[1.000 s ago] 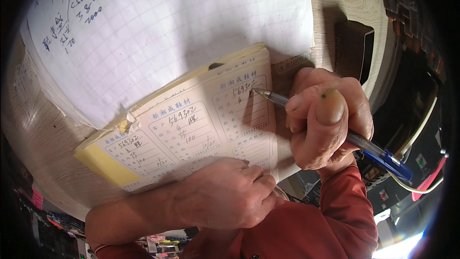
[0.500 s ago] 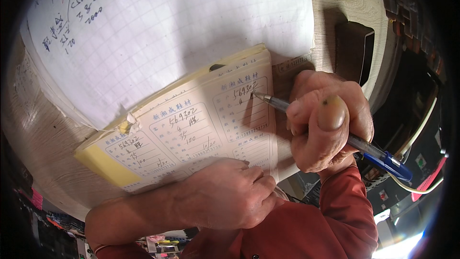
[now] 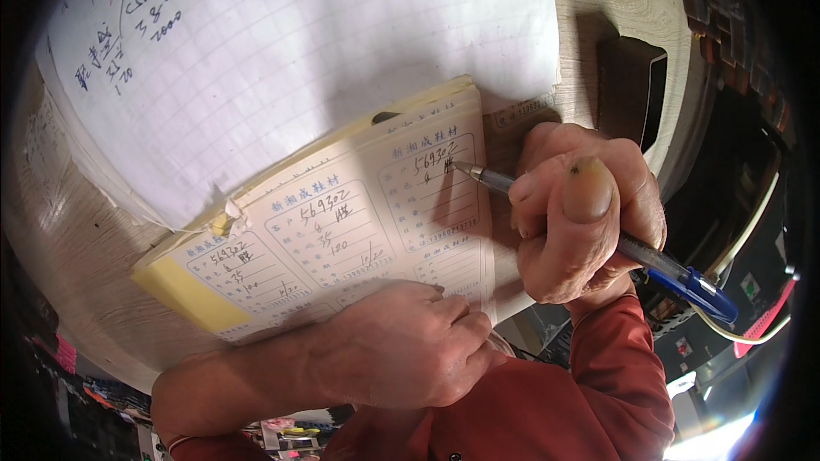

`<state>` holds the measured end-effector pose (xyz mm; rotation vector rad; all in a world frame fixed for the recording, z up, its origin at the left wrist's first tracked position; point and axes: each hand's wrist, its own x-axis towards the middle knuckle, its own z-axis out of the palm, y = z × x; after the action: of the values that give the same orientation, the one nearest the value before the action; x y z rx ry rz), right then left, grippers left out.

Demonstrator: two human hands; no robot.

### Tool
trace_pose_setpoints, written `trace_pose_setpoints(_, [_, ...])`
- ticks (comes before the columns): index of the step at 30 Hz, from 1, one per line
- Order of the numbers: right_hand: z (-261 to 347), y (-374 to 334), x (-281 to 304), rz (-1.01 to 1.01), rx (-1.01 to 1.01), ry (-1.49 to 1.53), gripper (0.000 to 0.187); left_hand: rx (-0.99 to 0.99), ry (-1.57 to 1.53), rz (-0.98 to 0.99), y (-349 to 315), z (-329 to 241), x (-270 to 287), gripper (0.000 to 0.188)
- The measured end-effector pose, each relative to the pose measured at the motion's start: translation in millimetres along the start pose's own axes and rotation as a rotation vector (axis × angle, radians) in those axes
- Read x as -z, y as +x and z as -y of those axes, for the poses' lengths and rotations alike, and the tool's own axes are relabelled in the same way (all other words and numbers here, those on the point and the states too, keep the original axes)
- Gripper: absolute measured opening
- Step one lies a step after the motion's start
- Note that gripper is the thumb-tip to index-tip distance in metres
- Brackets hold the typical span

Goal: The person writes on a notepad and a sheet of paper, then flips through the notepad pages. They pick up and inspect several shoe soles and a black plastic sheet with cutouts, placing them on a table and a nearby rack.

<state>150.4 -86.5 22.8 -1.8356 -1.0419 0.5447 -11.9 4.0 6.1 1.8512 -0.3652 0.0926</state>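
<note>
A pen (image 3: 636,253) with a clear barrel and blue cap end is pinched in my right hand (image 3: 589,213), thumb on top. Its tip meets the upper right form on a pad of printed label slips (image 3: 342,175), at the handwriting there. Two forms to the left bear dark handwriting in several rows. Across the lower part of the pad lies my left hand (image 3: 410,341), back up, its fingers curled by the pad's near edge. What those fingers hold, if anything, is hidden.
A large sheet of lined paper (image 3: 325,34) with handwriting lies beyond the pad on the wooden table (image 3: 94,290). At the right stands a dark open box (image 3: 632,90). A pale cable (image 3: 752,213) and a pink object (image 3: 766,320) are beyond the table's right side.
The pen tip has shifted very slightly over the upper right form, and my right thumb has moved a little. My left hand has stayed in place.
</note>
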Motion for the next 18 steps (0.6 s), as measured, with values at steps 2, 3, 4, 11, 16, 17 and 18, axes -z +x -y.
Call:
trace_pose_setpoints(2, [-1.5, 1.7, 2.4, 0.038, 0.067, -0.05, 0.029, 0.0, -0.003, 0.021, 0.1, 0.1, 1.4, 0.012])
trace_pose_setpoints(3, [-2.0, 2.6, 3.7, 0.051, 0.058, -0.021, 0.028, 0.001, -0.004, 0.032, 0.3, 0.1, 2.3, 0.012])
trace_pose_setpoints(4, [-1.9, 3.1, 4.3, 0.055, 0.058, -0.013, 0.029, -0.004, -0.033, 0.029, 0.6, 0.3, 3.2, 0.009])
trace_pose_setpoints(11, [-0.2, 2.6, 6.1, 0.065, 0.027, 0.003, 0.03, -0.029, -0.094, -0.011, 4.4, 1.4, 3.3, 0.011])
trace_pose_setpoints(16, [-1.8, 3.2, 6.8, 0.048, 0.01, 0.018, 0.031, -0.025, -0.085, 0.012, 3.5, 1.9, 5.5, 0.011])
trace_pose_setpoints(17, [-1.8, 3.5, 7.0, 0.05, 0.018, 0.03, 0.031, -0.021, -0.082, -0.007, 4.4, 1.8, 4.7, 0.012])
trace_pose_setpoints(18, [-1.7, 4.0, 7.0, 0.055, 0.008, 0.049, 0.031, -0.017, -0.074, -0.025, 5.2, 1.6, 4.0, 0.012])
